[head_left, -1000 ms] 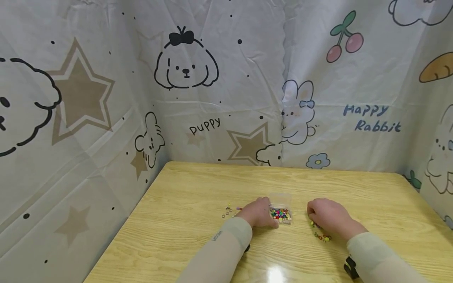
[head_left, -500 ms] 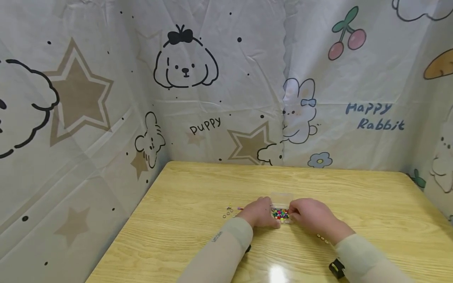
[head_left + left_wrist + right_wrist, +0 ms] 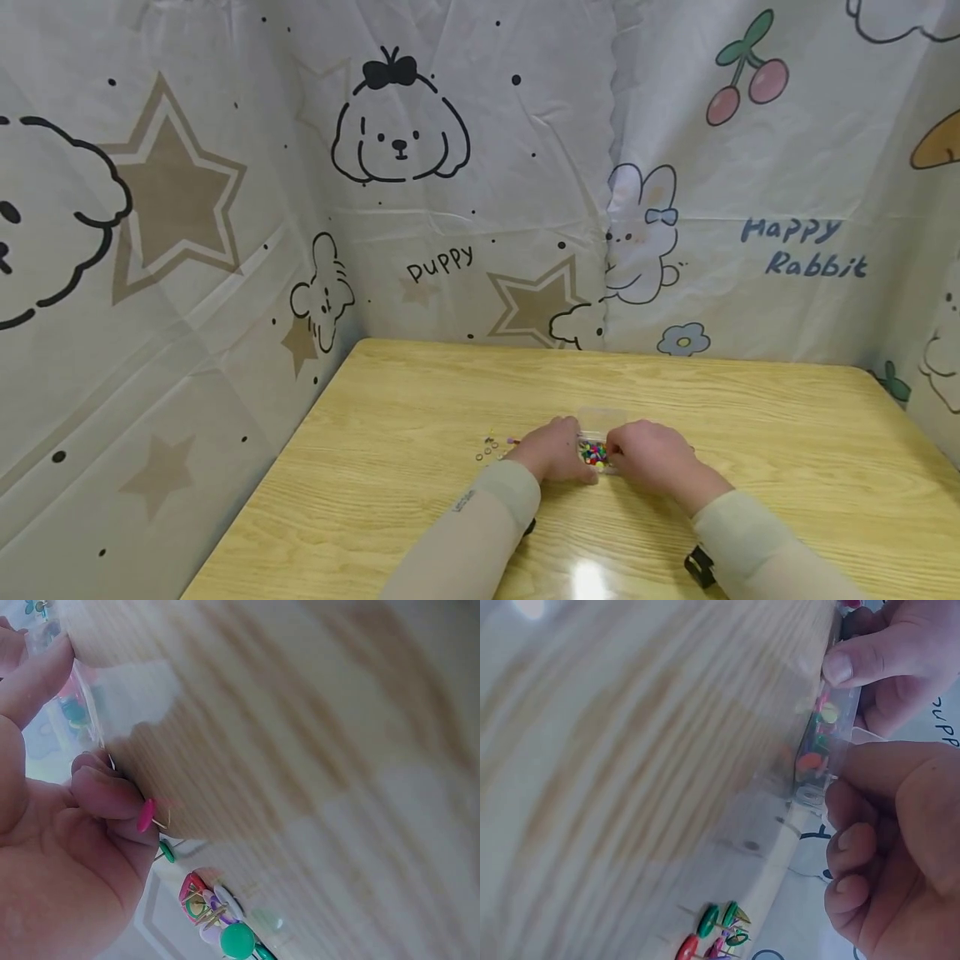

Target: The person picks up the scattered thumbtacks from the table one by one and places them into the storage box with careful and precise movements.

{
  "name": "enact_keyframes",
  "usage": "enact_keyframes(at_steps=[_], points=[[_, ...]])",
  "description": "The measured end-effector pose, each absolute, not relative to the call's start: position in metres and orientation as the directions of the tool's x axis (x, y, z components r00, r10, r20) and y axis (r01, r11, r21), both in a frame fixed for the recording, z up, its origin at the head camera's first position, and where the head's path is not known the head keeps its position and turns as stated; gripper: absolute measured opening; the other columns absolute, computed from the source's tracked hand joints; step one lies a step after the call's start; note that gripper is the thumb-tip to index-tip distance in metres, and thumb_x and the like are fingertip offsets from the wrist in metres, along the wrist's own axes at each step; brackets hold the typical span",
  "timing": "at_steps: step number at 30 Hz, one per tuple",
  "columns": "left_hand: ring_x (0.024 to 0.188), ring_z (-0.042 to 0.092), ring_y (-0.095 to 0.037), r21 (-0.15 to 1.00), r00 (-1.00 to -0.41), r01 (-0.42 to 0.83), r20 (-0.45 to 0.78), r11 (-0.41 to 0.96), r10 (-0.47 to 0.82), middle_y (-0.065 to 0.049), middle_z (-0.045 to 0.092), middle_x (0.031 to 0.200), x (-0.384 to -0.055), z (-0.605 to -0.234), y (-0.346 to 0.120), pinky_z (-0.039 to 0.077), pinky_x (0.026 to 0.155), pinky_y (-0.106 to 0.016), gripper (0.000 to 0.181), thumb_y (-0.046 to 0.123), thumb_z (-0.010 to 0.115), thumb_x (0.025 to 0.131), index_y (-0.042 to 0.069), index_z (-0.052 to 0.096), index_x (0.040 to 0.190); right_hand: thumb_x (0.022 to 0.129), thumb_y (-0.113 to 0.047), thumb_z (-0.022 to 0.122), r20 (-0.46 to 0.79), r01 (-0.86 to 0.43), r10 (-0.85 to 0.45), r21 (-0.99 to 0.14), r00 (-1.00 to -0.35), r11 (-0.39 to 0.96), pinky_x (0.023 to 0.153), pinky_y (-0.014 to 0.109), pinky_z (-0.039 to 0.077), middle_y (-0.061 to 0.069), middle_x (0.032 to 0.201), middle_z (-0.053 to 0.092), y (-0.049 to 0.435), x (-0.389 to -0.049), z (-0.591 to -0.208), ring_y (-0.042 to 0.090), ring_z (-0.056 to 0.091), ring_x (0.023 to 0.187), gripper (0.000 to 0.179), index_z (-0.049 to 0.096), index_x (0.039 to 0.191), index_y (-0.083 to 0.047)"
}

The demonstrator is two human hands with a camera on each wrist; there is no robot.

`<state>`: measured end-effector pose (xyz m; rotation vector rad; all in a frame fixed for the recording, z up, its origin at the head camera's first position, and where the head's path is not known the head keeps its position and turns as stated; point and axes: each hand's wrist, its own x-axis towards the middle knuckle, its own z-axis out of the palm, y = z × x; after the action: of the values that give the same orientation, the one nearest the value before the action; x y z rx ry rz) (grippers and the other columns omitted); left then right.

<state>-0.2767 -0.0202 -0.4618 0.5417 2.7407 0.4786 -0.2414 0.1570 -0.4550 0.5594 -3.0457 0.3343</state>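
Observation:
A small clear plastic box (image 3: 592, 454) of multicoloured thumbtacks stands on the table with its transparent lid (image 3: 603, 417) raised at the back. My left hand (image 3: 553, 450) holds the box at its left end, thumb at the near side. My right hand (image 3: 648, 454) is at the box's right end, fingers curled and fingertips right over the tacks. In the right wrist view, its thumb and index tips are hidden at the box wall (image 3: 810, 796); I cannot tell whether they pinch a tack. A pink thumbtack (image 3: 147, 816) lies beside my left fingers.
Loose thumbtacks (image 3: 487, 452) lie on the wooden table (image 3: 420, 400) left of the box. The right wrist view shows another small group of thumbtacks (image 3: 712, 930), mostly behind my right arm in the head view. A printed curtain (image 3: 450, 167) surrounds the table's back and sides.
My right hand has moved left from the loose tacks on the right to the box, its fingertips now further over it. The left hand keeps its hold.

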Motion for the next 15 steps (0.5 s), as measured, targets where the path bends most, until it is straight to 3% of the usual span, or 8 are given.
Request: enact_keyframes(at_steps=[5, 12, 15], points=[[0.079, 0.055, -0.014, 0.362, -0.882, 0.314, -0.232, 0.878, 0.411, -0.002, 0.057, 0.107, -0.277, -0.464, -0.018, 0.050, 0.076, -0.032, 0.061, 0.047, 0.085, 0.079, 0.012, 0.057, 0.120, 0.089, -0.013, 0.075, 0.086, -0.396, -0.386, -0.211, -0.918, 0.894, 0.063, 0.037, 0.051, -0.012, 0.077, 0.065, 0.160, -0.240, -0.456, 0.008, 0.055, 0.068, 0.013, 0.073, 0.080, -0.022], [0.079, 0.056, -0.014, 0.374, -0.885, 0.305, -0.227, 0.876, 0.406, -0.003, 0.059, 0.110, -0.276, -0.463, -0.019, 0.051, 0.076, -0.032, 0.066, 0.047, 0.086, 0.079, 0.011, 0.058, 0.126, 0.094, -0.015, 0.070, 0.105, -0.394, -0.380, -0.256, -0.919, 0.883, 0.077, 0.042, 0.054, -0.013, 0.089, 0.068, 0.179, -0.239, -0.451, 0.011, 0.064, 0.084, 0.011, 0.075, 0.090, -0.024], [0.079, 0.056, -0.014, 0.383, -0.885, 0.302, -0.226, 0.873, 0.406, -0.002, 0.060, 0.108, -0.276, -0.463, -0.020, 0.051, 0.075, -0.032, 0.066, 0.047, 0.086, 0.078, 0.011, 0.058, 0.126, 0.096, -0.014, 0.067, 0.093, -0.378, -0.366, -0.270, -0.926, 0.886, 0.074, 0.040, 0.052, -0.012, 0.089, 0.067, 0.192, -0.240, -0.448, 0.010, 0.060, 0.078, 0.012, 0.073, 0.090, -0.023]])
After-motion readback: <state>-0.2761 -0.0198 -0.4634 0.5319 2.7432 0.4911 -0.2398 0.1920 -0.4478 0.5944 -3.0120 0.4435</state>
